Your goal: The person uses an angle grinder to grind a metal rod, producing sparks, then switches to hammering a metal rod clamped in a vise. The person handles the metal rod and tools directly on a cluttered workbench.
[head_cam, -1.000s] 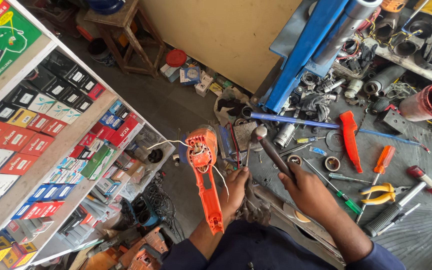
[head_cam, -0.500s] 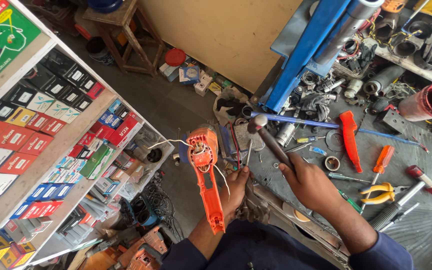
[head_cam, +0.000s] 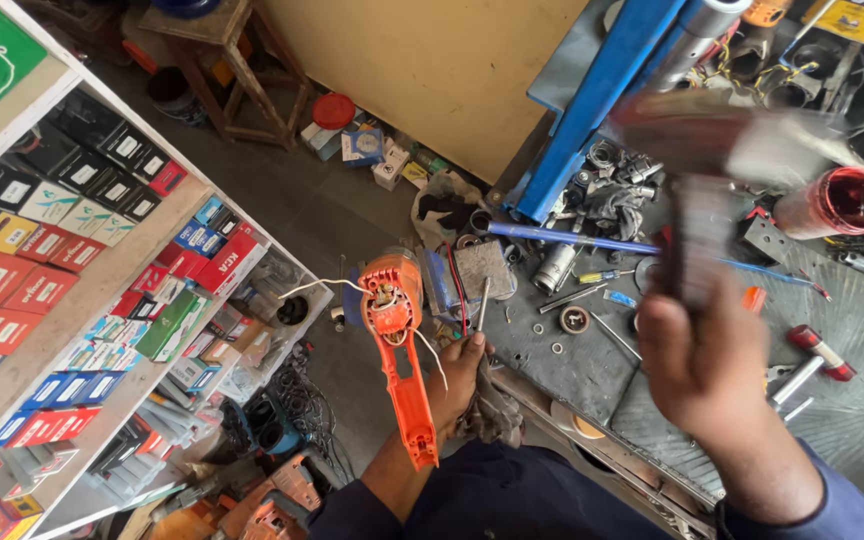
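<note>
My left hand (head_cam: 460, 378) grips an orange power-tool housing (head_cam: 400, 340) at the left edge of the workbench (head_cam: 592, 372). The housing is open, with white wires hanging out of its round head. A thin metal rod (head_cam: 482, 303) stands up right by my left fingers. My right hand (head_cam: 704, 362) is raised toward the camera and closed on the dark handle of a hammer (head_cam: 694, 245). The hammer is motion-blurred, and its head is a smear above the bench.
Shelves (head_cam: 72, 300) of small boxed parts run along the left. On the bench are a blue metal beam (head_cam: 602, 90), a red can (head_cam: 842, 197), screwdrivers, washers and motor parts. A wooden stool (head_cam: 222, 40) stands on the floor at the back.
My right hand has swung the hammer up and to the right, toward the camera, and it now blurs. My left hand and the orange housing have stayed in place.
</note>
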`<state>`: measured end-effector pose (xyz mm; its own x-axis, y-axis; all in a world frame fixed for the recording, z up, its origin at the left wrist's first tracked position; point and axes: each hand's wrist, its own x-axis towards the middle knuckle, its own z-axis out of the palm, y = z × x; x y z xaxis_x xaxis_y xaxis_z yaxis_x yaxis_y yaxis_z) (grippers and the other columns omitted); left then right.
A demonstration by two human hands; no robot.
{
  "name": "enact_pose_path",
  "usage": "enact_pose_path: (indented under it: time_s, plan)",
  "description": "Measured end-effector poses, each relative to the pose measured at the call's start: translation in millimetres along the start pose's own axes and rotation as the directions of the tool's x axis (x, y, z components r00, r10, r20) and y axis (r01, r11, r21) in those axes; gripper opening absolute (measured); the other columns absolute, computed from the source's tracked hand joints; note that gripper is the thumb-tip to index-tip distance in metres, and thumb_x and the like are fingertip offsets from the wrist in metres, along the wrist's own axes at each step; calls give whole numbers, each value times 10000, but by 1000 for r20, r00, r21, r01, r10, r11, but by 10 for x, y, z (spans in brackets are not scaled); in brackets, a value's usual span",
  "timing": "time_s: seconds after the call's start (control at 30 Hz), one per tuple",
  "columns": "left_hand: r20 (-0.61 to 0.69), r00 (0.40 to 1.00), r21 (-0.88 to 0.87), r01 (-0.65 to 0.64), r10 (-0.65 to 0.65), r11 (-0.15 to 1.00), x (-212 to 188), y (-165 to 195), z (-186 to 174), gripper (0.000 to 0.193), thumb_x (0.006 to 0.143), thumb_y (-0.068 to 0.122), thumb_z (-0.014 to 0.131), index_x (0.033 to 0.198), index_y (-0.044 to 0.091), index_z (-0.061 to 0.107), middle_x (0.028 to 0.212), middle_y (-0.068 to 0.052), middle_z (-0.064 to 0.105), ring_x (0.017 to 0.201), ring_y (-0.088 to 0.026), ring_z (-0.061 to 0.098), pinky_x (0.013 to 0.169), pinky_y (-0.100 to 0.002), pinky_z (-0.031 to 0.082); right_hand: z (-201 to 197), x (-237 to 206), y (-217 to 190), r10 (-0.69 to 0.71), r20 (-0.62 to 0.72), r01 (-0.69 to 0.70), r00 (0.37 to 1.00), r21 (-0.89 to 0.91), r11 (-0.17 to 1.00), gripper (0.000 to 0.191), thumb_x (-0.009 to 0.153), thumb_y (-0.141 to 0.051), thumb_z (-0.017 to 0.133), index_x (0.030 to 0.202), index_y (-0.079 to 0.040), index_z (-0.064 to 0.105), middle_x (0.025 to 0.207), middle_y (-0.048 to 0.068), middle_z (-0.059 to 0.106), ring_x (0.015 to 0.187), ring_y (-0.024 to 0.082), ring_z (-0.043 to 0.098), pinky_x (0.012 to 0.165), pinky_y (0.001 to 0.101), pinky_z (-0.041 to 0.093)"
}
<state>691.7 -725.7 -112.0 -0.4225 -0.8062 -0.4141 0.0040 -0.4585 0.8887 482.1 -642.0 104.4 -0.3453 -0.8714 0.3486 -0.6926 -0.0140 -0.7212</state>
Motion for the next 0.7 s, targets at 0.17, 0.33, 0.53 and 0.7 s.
enact_pose_path:
  time_s: [0.17,0.33,0.53,0.7]
  plan:
    - [-26,999,137,-17,21,990,-84,125,-47,487,1047,467,495,1048,33,717,874,-42,652,836,-146,586,795,-314,477,709,-195,422,-27,268,121,963,-342,932,283,1002,-289,560,1081,-17,561,761,288,651,674,485,633,617,557,476]
    - [-46,999,177,1,7,984,-109,98,-42,533,1035,479,476,1090,32,761,983,-75,732,936,-177,637,897,-332,482,597,-71,484,313,409,-117,857,-437,892,353,990,-368,595,1079,-27,583,709,297,670,709,501,666,620,589,502]
    - [-20,999,3,-43,43,999,12,28,40,508,1036,484,532,1088,19,732,993,-81,717,924,-175,614,891,-342,496,-75,12,-110,-71,22,70,997,70,995,219,1052,-204,471,992,-14,561,665,142,583,577,338,517,537,369,418]
    - [-41,997,152,-54,61,987,-4,75,32,537,1036,496,511,1093,8,727,974,-97,724,934,-207,653,873,-337,508,718,-253,371,-401,73,406,913,-252,878,182,1097,-185,463,1012,-35,520,780,230,559,673,414,551,630,452,460]
